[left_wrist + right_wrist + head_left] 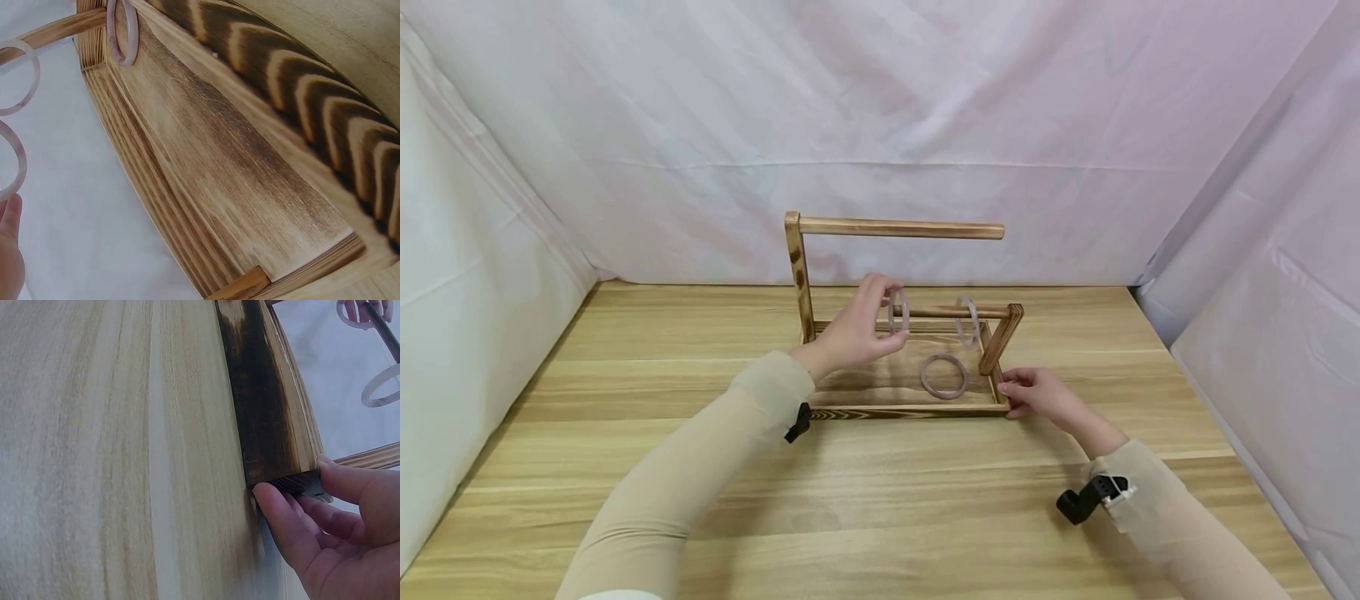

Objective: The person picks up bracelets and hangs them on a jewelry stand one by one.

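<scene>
A wooden jewelry stand has a tray base and two horizontal bars. My left hand pinches a pale pinkish bangle between thumb and fingers, upright at the free end of the lower bar. The bar's tip appears within the ring. Farther right, a second bangle hangs on that bar near its post. A third bangle lies in the tray, also seen in the left wrist view. At the tray's front right corner my right hand grips the end wall, thumb on top.
Above the tray, the upper bar extends right from a tall left post and ends free. A short post carries the lower bar. The stand sits on a wood-grain table, with white cloth hanging behind and at both sides.
</scene>
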The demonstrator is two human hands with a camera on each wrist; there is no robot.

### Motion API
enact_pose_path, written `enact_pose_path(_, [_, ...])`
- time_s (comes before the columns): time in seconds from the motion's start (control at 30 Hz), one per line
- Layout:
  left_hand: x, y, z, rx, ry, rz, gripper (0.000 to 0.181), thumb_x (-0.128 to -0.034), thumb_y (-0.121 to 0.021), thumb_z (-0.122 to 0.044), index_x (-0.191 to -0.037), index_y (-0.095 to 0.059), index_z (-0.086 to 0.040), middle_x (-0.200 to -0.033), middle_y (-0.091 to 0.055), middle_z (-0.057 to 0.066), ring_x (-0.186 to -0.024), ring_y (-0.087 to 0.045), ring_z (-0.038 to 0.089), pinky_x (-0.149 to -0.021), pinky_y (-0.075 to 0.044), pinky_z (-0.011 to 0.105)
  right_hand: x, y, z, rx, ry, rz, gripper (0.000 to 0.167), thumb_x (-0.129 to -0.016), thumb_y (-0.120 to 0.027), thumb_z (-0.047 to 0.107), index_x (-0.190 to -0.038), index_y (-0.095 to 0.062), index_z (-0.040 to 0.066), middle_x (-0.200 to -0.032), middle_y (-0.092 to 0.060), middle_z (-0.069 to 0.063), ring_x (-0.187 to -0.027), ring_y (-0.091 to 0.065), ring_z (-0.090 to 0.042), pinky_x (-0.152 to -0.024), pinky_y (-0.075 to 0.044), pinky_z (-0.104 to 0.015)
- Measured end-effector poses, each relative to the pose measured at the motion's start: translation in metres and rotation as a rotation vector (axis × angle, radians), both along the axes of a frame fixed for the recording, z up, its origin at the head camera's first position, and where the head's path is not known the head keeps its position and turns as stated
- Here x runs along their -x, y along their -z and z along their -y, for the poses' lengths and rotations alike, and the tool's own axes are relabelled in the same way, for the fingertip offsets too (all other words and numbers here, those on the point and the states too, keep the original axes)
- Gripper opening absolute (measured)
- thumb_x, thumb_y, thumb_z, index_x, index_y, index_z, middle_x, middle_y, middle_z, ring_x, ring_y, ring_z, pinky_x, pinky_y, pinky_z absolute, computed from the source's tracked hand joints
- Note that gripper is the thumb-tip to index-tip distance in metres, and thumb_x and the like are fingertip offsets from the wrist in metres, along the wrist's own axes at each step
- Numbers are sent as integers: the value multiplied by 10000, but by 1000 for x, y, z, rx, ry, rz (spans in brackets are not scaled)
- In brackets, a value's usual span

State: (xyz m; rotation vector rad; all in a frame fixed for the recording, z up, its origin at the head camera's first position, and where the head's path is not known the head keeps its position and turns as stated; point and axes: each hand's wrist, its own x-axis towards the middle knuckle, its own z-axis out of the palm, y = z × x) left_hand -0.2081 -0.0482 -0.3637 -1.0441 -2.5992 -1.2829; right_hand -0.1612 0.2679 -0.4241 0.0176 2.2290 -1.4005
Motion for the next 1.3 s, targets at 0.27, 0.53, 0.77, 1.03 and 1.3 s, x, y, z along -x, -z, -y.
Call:
enact_pose_path(0.27, [1, -1, -3, 18, 5, -19, 581, -823, -641, -183, -1303, -352, -30, -1272, -379, 158, -1159, -425, 266, -1057, -405, 306, -2, 0, 0, 8, 2, 4, 464, -966, -479, 96, -1302, -352, -198, -829, -526, -37, -739, -545, -85, -690, -572, -254])
enact_pose_path(0.53, [1, -3, -9, 38, 7, -45, 577, -815, -653, -191, -1295, -371, -38, -1260, -395, 158, -1135, -439, 259, -1018, -435, 324, -3, -2, 1, 8, 1, 8, 473, -967, -480, 102, -1305, -346, -200, -839, -523, -33, -741, -545, -81, -690, -571, -256])
enact_pose_path(0.77, [0, -5, -13, 33, 21, -32, 575, -820, -646, -187, -1298, -363, -38, -1266, -389, 167, -1141, -442, 292, -1012, -440, 327, -2, -1, 1, -6, 3, 5, 483, -969, -477, 105, -1320, -335, -196, -863, -520, -39, -752, -549, -87, -707, -572, -259])
enact_pose_path(1.03, [1, -8, -18, 54, 27, -40, 567, -823, -654, -199, -1279, -372, -17, -1257, -396, 154, -1108, -437, 230, -1005, -447, 308, -3, -3, 0, -2, -8, -8, 473, -968, -477, 101, -1305, -346, -204, -857, -524, -46, -747, -540, -84, -702, -572, -267])
enact_pose_path(1.3, [2, -7, -21, 80, 28, -52, 573, -829, -654, -231, -1284, -374, -25, -1255, -399, 124, -1116, -441, 221, -983, -454, 323, -3, -3, 1, -1, -15, -9, 474, -969, -474, 96, -1308, -338, -206, -861, -517, -54, -753, -533, -95, -701, -574, -271])
